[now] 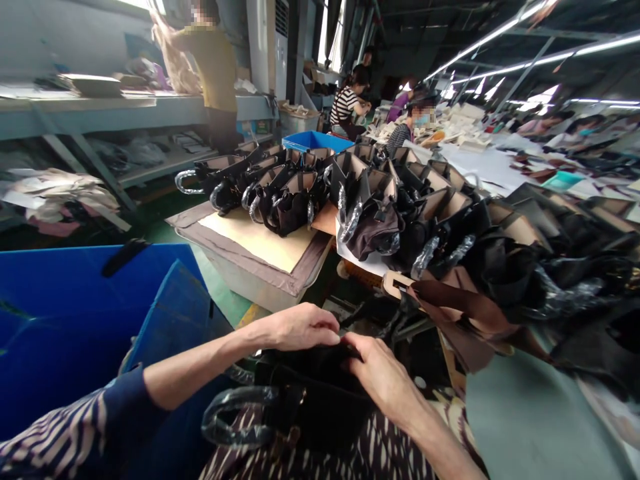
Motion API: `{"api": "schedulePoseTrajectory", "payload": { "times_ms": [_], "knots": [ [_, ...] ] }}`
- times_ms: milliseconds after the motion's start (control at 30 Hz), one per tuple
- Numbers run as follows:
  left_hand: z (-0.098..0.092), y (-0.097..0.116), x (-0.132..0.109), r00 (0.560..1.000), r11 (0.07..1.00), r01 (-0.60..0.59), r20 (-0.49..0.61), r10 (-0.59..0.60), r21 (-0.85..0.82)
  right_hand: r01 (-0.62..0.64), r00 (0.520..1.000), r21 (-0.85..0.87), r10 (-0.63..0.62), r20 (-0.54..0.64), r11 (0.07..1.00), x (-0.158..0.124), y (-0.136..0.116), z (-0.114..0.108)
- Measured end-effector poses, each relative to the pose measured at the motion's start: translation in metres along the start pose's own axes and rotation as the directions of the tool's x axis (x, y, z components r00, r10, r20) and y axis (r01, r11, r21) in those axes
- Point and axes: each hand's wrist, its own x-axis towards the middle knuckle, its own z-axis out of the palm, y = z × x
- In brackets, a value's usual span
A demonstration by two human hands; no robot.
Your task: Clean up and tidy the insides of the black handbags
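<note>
A black handbag (325, 407) lies across my lap, its plastic-wrapped handle (240, 417) pointing left. Gold-coloured metal fittings show on the bag's side near that handle. My left hand (305, 327) is at the bag's far edge, fingers curled and pressed together over it. Close beside it, my right hand (377, 370) pinches the same edge, thumb and fingertips closed on the dark material. The fingertips of both hands nearly meet. What lies under the left fingers is partly hidden.
Many black handbags (295, 200) with wrapped handles crowd the tables ahead. A blue bin (165, 267) stands at my left. Brown straps (460, 307) hang at the right beside a grey-green surface (540, 413). Several people work farther back, one standing person (215, 67) at a bench.
</note>
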Motion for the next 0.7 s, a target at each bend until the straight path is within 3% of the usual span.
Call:
{"api": "schedulePoseTrajectory", "payload": {
  "times_ms": [133,233,367,567,700],
  "knots": [
    [-0.014,-0.022,-0.028,0.996,0.98,0.093,0.024,-0.091,-0.175,-0.077,0.997,0.07,0.078,-0.017,0.995,0.0,0.015,0.002],
    [-0.007,-0.034,-0.046,0.982,0.956,0.138,-0.091,-0.167,-0.257,-0.056,0.998,0.061,0.059,-0.039,0.997,0.002,0.025,0.006],
    [0.011,-0.035,-0.062,0.941,0.923,0.163,-0.225,-0.251,-0.348,-0.022,0.999,0.063,0.025,-0.047,0.998,0.004,0.032,0.01],
    [0.023,-0.032,-0.065,0.918,0.956,0.193,-0.302,-0.255,-0.221,-0.045,0.997,0.02,0.046,-0.058,0.999,0.001,0.026,0.012],
    [0.02,-0.043,-0.056,0.926,0.929,0.254,-0.208,-0.314,-0.269,-0.047,0.997,0.013,0.048,-0.062,0.999,-0.003,0.021,0.01]
  ]
}}
